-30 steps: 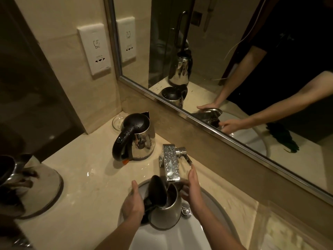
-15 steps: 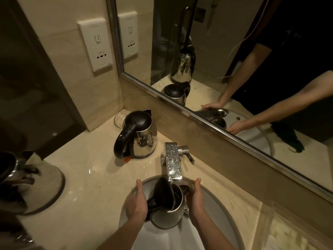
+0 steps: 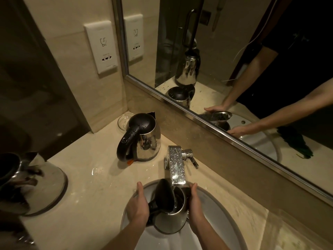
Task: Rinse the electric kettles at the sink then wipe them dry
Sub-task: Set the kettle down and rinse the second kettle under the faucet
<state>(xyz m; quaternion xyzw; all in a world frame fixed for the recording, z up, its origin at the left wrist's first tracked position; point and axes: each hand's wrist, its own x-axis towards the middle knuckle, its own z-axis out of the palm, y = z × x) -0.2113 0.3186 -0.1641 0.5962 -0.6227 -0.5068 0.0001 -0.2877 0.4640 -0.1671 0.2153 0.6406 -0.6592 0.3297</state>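
- Left hand (image 3: pixel 137 204) grips the black handle side of the open-lidded kettle (image 3: pixel 170 221), fingers curled round it and thumb pointing to the far side.
- Right hand (image 3: pixel 195 204) cups the opposite, right flank of the same steel body, fingers wrapped against it near the spout.
- Held between both hands, the kettle sits low inside the white sink (image 3: pixel 218 210), tilted slightly. Its raised black lid (image 3: pixel 164 194) stands just beside the outlet of the faucet (image 3: pixel 175 165).
- Three kettles show on this side of the glass. The second kettle (image 3: pixel 144 141), lid shut and beaded with drops, stands upright on the countertop (image 3: pixel 86 179), far and left of the faucet. The third kettle (image 3: pixel 34 183), a wide cone of steel, sits well apart at the near left, partly cut off by the frame.
- There is one faucet, with one lever (image 3: pixel 191 156) turned to the right, and one sink.
- One glass dish (image 3: pixel 122 121) is tucked in the far corner, just behind the second kettle. One wall socket (image 3: pixel 101 46) is mounted above it.
- A wet stretch of counter lies between the second kettle and the sink rim. The framed mirror (image 3: pixel 234 42) runs close behind the faucet, hemming the far side.
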